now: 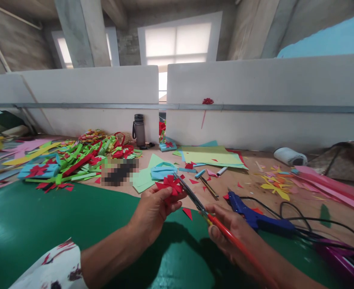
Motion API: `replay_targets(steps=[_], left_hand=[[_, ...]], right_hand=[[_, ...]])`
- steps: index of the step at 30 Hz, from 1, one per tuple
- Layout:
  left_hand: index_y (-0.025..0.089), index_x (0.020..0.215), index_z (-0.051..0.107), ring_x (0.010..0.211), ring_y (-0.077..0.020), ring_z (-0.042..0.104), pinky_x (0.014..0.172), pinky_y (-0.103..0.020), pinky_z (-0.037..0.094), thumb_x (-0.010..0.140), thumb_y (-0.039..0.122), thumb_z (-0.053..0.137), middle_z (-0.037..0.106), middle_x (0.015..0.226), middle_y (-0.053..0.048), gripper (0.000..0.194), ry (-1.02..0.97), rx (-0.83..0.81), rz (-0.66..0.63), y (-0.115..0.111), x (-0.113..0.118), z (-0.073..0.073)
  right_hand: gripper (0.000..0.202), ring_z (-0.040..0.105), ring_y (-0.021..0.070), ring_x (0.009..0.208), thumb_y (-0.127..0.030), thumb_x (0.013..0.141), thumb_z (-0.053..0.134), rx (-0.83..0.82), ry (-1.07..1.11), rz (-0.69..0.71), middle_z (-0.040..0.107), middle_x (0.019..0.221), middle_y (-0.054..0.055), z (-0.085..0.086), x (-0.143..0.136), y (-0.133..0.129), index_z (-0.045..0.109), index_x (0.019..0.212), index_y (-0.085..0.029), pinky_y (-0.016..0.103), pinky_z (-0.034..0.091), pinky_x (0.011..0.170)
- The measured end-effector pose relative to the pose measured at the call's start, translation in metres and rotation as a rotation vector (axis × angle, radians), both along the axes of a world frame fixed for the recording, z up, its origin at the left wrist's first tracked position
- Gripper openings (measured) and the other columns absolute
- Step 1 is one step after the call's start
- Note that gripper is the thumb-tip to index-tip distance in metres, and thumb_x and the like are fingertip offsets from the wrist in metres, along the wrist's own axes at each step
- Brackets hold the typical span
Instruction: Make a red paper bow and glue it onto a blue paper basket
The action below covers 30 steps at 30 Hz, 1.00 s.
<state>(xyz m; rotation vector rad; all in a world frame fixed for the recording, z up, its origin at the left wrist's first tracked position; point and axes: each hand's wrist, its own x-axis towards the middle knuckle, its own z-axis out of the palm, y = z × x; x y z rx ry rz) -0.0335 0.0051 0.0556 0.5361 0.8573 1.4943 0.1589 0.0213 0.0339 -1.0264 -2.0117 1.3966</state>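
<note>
Pinched between the thumb and fingers of my left hand (151, 212) is a red paper flower (171, 184) with pointed petals. My right hand (235, 226) is closed around long scissors (227, 233) with red handles. Their metal blades point up and left, and the tips lie at the flower's right edge; whether they touch it I cannot tell. Just behind the flower sits a light-blue folded paper bag (161, 172). A red paper scrap (188, 213) lies below the blades on the green mat (104, 224).
Right of my right hand lies a blue glue gun (255, 214) with a black cord. Green and red paper strips (80, 158) are heaped at left. Yellow sheets (207, 155) and a dark bottle (139, 130) stand near the white partition (255, 86). Pink paper (330, 186) lies at right.
</note>
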Motion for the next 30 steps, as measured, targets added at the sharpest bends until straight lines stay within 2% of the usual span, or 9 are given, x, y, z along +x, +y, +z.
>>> replay_targets(steps=[4,8,13,15,18,21,24,27,30], left_hand=[[0.008,0.090,0.059,0.090,-0.0272,0.068,0.063,-0.025,0.053,0.081,0.005,0.057,0.068,0.099,-0.016,0.010,0.005,-0.012,0.003,0.000,0.000,-0.001],[0.009,0.088,0.060,0.090,-0.0266,0.068,0.063,-0.025,0.053,0.081,0.005,0.057,0.069,0.094,-0.014,0.008,0.008,-0.020,0.001,-0.001,0.000,-0.002],[0.009,0.086,0.059,0.087,-0.0239,0.068,0.064,-0.025,0.052,0.081,0.005,0.056,0.068,0.095,-0.013,0.008,0.022,-0.039,0.004,0.002,-0.001,-0.002],[0.010,0.087,0.059,0.082,-0.0214,0.068,0.063,-0.026,0.052,0.082,0.007,0.056,0.068,0.092,-0.012,0.007,0.033,-0.046,0.009,0.002,-0.003,-0.002],[0.010,0.086,0.060,0.069,-0.0160,0.065,0.055,-0.024,0.050,0.082,0.010,0.059,0.067,0.083,-0.008,0.005,0.063,-0.056,-0.006,-0.002,-0.002,-0.004],[0.011,0.083,0.061,0.061,-0.0127,0.060,0.051,-0.023,0.048,0.080,0.013,0.062,0.065,0.075,-0.005,0.004,0.086,-0.063,-0.062,-0.012,0.004,-0.006],[0.011,0.082,0.061,0.061,-0.0123,0.059,0.052,-0.022,0.048,0.078,0.017,0.066,0.063,0.073,-0.004,0.009,0.097,-0.064,-0.141,-0.020,0.012,-0.011],[0.010,0.080,0.062,0.060,-0.0122,0.058,0.052,-0.023,0.049,0.077,0.018,0.069,0.063,0.071,-0.004,0.011,0.098,-0.075,-0.194,-0.024,0.018,-0.016],[0.010,0.082,0.063,0.059,-0.0119,0.057,0.052,-0.023,0.049,0.076,0.019,0.070,0.064,0.074,-0.005,0.013,0.107,-0.102,-0.201,-0.023,0.021,-0.021]], right_hand=[[0.056,0.028,0.0058,0.044,-0.071,0.072,0.054,0.029,-0.001,-0.058,0.035,0.059,-0.008,0.008,-0.003,-0.006,0.050,0.094,-0.020,0.019,0.024,0.038],[0.044,0.039,0.0104,0.055,-0.064,0.076,0.055,0.068,-0.015,-0.153,0.044,0.064,-0.003,0.016,-0.006,-0.013,0.055,0.088,-0.022,0.020,0.036,0.048],[0.036,0.051,0.0172,0.065,-0.057,0.077,0.055,0.168,-0.061,-0.131,0.054,0.068,0.002,0.012,-0.003,-0.011,0.059,0.082,-0.022,0.025,0.042,0.056],[0.034,0.054,0.0184,0.065,-0.055,0.079,0.054,0.191,-0.071,-0.142,0.057,0.068,0.002,0.013,-0.001,-0.008,0.059,0.088,-0.022,0.026,0.043,0.056],[0.039,0.059,0.0197,0.070,-0.048,0.081,0.052,0.202,-0.154,-0.181,0.064,0.080,0.003,0.019,-0.002,0.002,0.053,0.110,-0.021,0.028,0.046,0.061],[0.042,0.062,0.0220,0.081,-0.029,0.078,0.056,0.414,-0.415,-0.218,0.066,0.099,0.009,0.020,-0.005,0.013,0.052,0.118,-0.018,0.030,0.046,0.070],[0.042,0.062,0.0254,0.092,-0.017,0.076,0.055,0.649,-0.632,-0.165,0.067,0.103,0.013,0.010,-0.011,0.018,0.054,0.118,-0.016,0.032,0.044,0.077],[0.034,0.062,0.0287,0.094,-0.016,0.074,0.059,0.664,-0.656,-0.138,0.068,0.099,0.015,0.000,-0.016,0.019,0.061,0.108,-0.014,0.035,0.042,0.080],[0.023,0.060,0.0265,0.096,-0.018,0.078,0.057,0.655,-0.597,-0.150,0.067,0.101,0.013,0.004,-0.015,0.019,0.064,0.100,-0.015,0.035,0.042,0.082]])
